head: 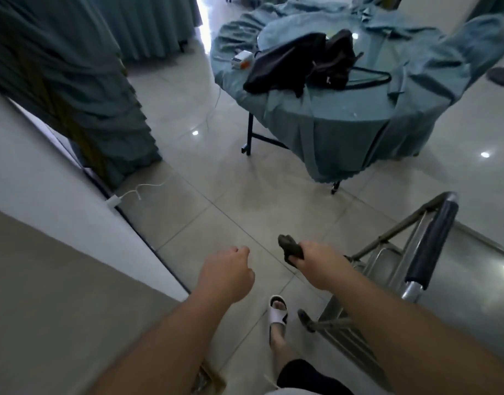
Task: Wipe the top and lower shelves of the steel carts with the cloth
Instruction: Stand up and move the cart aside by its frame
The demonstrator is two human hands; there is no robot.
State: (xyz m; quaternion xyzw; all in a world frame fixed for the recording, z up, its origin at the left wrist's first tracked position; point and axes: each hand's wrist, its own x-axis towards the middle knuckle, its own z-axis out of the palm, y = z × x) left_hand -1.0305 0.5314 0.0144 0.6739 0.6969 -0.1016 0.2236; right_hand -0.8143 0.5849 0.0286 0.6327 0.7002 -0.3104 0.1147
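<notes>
I see the cloth (290, 250), a dark crumpled wad, gripped in my right hand (316, 259), whose fingers are curled round it; it hangs over the tiled floor (216, 181), just left of the steel cart (393, 269) and not touching it. The cart sits at the lower right, its padded dark handle (433, 243) running along the near end, with steel rails and a lower shelf visible beneath and one caster (305, 319) on the floor. My left hand (226, 273) is out in front, fingers curled into a loose fist with nothing in it. Below, a foot in a white slide sandal (278, 313) stands on the tiles beside the caster. Further off stands a round table (359, 115) draped in blue-grey fabric, carrying black bags (299, 62) and a small white box (242, 59). A white wall (45, 181) runs along the left, with a white charger and cable (131, 192) at its base
</notes>
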